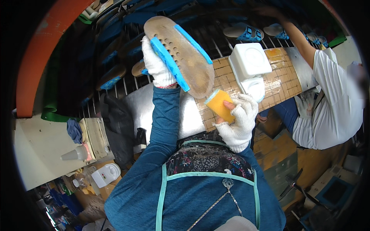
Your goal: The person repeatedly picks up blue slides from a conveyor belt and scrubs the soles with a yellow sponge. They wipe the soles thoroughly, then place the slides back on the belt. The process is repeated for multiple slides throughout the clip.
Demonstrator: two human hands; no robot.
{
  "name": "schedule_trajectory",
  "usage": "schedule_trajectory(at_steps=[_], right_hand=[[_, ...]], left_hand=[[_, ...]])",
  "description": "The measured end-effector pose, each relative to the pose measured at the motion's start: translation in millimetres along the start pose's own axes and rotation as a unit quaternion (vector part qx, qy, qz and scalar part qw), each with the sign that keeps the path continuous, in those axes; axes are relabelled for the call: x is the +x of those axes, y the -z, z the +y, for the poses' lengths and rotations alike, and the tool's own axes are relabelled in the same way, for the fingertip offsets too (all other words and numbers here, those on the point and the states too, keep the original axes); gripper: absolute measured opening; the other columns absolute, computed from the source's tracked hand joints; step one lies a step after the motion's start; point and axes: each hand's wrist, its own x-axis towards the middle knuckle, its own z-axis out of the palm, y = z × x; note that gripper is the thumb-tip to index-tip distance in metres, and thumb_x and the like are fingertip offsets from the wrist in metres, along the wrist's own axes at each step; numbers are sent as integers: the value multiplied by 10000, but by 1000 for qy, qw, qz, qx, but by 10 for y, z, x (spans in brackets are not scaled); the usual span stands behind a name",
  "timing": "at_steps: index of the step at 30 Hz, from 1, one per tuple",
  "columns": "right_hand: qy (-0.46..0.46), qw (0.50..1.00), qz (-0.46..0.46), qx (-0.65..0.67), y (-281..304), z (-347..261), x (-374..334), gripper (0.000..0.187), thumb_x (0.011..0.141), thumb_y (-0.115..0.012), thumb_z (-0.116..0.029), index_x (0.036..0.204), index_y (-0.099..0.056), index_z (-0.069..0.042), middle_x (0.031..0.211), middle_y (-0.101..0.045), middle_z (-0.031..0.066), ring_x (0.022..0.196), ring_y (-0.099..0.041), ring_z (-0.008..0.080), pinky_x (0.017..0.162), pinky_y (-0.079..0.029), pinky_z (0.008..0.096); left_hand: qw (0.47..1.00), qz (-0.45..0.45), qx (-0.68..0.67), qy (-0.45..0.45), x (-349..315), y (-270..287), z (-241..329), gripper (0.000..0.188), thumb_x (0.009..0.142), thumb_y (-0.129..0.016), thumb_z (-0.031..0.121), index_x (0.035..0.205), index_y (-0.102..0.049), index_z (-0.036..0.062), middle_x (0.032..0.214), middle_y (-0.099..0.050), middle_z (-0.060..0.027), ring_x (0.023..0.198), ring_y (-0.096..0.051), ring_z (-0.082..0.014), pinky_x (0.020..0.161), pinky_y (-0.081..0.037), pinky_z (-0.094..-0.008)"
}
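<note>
My left hand (157, 67), in a white knit glove, is closed round the left side of a sandal part (189, 57). This piece is a brownish sole, held up with its broad face toward me. Holes run along its middle, and bright blue strips are folded over both long edges. A yellow sponge (219, 104) with a pale bluish edge is pinched in my right hand (242, 125). The right glove leaves the thumb and a fingertip bare. The sponge lies close to the sole's lower end; whether they touch I cannot tell.
A white plastic container (251, 59) stands on the taped brown bench top (283, 79). Beyond it, blue-strapped sandals (246, 32) rest on a dark rack. At the right a person (327, 100) in white reaches toward the rack. Dark cloth (117, 129) hangs at the left.
</note>
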Motion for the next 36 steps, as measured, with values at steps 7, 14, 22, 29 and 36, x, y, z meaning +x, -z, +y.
schedule_trajectory(at_steps=[7, 14, 22, 29, 36], right_hand=[[13, 997, -68, -46, 48, 55, 384, 477, 598, -813, -164, 1064, -724, -111, 1014, -667, 81, 1129, -549, 358, 973, -425, 484], [-57, 998, 23, -3, -44, 248, 696, 477, 622, -804, -55, 1092, -721, -34, 999, -655, 123, 1057, -582, 331, 938, -457, 436], [14, 995, -88, -43, -141, 148, 128, 416, 552, -770, -226, 955, -719, -134, 916, -658, 55, 992, -595, 278, 877, -420, 470], [-312, 862, -106, 385, 99, 590, -172, 418, 693, -806, -101, 1077, -686, 10, 1006, -687, 120, 964, -652, 240, 867, -512, 355], [-438, 576, -44, 689, -213, 1026, -502, 640, 624, -830, -157, 1179, -540, -23, 1122, -665, 149, 1022, -687, 299, 881, -595, 409]], left_hand=[[977, -45, 179, 103, -522, -95, -307, 495, 1004, -572, 489, 1016, -717, 16, 801, -699, -42, 671, -659, -110, 635, -548, -245], [957, -146, 220, 122, -796, 99, -517, 251, 998, -657, 281, 960, -750, 51, 738, -662, 54, 615, -556, -16, 553, -417, -185], [978, -9, 206, 42, -391, 157, -426, 337, 995, -642, 384, 885, -730, 77, 714, -670, 11, 612, -612, -74, 584, -489, -222], [989, 126, -2, 76, 269, 133, -573, 523, 1011, -528, 561, 1069, -656, 57, 934, -690, -62, 732, -674, -173, 656, -573, -319], [992, 10, 129, 6, 952, 264, -1271, 294, 967, -694, 210, 1134, -602, -14, 1019, -664, -114, 821, -663, -207, 729, -562, -344]])
